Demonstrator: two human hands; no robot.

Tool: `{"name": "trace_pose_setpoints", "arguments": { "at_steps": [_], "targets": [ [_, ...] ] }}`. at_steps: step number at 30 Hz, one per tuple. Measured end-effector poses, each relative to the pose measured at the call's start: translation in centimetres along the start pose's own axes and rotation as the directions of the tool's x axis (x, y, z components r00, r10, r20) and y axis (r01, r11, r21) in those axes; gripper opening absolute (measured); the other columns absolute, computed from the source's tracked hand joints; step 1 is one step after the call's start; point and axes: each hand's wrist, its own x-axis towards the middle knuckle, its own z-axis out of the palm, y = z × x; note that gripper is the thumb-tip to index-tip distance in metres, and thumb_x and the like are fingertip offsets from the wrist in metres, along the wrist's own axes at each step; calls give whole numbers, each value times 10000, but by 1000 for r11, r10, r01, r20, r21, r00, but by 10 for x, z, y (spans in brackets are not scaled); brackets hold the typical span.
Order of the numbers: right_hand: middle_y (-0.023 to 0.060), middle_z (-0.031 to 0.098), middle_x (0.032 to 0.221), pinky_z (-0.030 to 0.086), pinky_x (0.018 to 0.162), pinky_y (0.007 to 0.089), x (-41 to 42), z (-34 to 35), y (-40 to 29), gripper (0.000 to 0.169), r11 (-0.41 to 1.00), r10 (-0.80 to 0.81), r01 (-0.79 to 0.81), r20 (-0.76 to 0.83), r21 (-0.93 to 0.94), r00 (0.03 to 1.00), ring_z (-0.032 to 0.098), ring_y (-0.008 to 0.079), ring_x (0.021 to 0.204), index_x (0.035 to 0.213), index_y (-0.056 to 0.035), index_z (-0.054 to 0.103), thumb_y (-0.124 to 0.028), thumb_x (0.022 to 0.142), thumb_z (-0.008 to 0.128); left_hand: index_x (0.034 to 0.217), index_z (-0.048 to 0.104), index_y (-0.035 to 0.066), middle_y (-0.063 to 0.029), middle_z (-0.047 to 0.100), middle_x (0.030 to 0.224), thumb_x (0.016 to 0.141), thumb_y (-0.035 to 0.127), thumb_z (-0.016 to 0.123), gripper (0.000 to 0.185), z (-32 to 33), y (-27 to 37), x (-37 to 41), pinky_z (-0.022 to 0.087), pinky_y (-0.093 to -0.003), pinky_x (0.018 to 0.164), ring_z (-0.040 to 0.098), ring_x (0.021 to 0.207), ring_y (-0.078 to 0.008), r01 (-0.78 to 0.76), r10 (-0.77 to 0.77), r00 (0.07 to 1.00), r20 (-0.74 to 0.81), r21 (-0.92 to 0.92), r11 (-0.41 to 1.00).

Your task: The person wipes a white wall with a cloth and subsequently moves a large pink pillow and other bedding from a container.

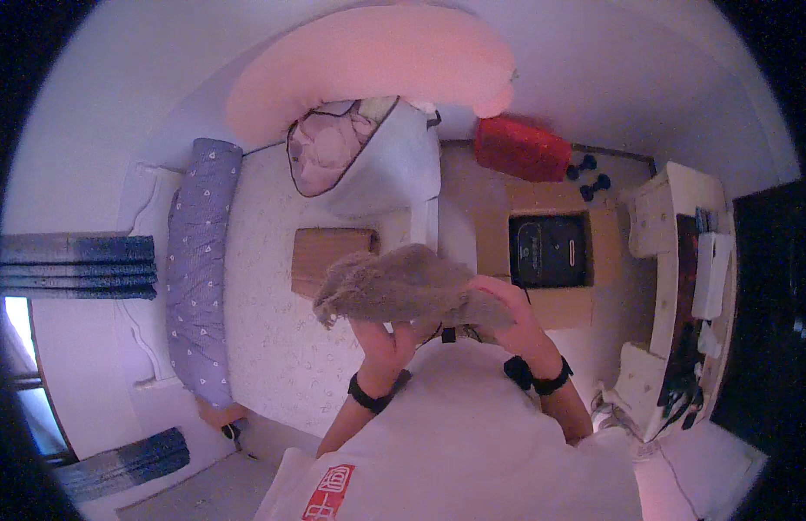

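A brown, fuzzy fabric item (409, 280) is held up in front of my chest, spread between both hands. My left hand (380, 348) grips its lower left part from below, with the fingers hidden behind the cloth. At the right end, my right hand (510, 306) is closed on the fabric, its thumb side over the edge. Beyond the cloth, a brown box-like object (331, 254) lies on the pale patterned bed (266, 260), partly covered by the fabric in this view.
A mesh-topped laundry bag (390, 163) with pink cloth stands at the bed's far end beneath a large pink cushion (377, 58). Rolled purple bedding (204, 273) lies left. To the right are a red container (523, 148), dumbbells (595, 187), a black case (551, 251) and a cluttered dresser (670, 293).
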Motion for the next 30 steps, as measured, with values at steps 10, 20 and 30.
{"name": "trace_pose_setpoints", "arguments": {
  "at_steps": [10, 20, 30],
  "targets": [
    [79, 642, 1278, 459, 1040, 357, 32, -51, 30, 336, 920, 387, -291, -490, 262, 781, 584, 194, 1188, 1319, -14, 605, -154, 1032, 499, 1285, 539, 7, -275, 585, 1242, 794, 61, 619, 500, 71, -46, 88, 438, -554, 971, 543, 1113, -503, 12, 3, 891, 454, -29, 1000],
    [109, 632, 1301, 419, 1085, 372, 117, -94, 76, 387, 922, 218, -385, -759, -46, 614, 577, 235, 1212, 1362, 25, 570, -190, 1059, 464, 1148, 619, 31, -220, 605, 1201, 762, 102, 678, 397, 178, -134, 201, 417, -580, 994, 552, 1152, -443, -215, 295, 852, 432, -225, 950],
    [142, 578, 1386, 382, 1131, 432, 197, -158, 22, 426, 586, 59, -680, -814, -440, 578, 518, 284, 1302, 1402, -19, 535, -224, 1030, 505, 1328, 616, 94, -64, 657, 1168, 903, 194, 599, 437, 201, -201, 286, 379, -507, 1090, 600, 1117, -225, -326, 439, 660, 609, -294, 898]
  ]
}}
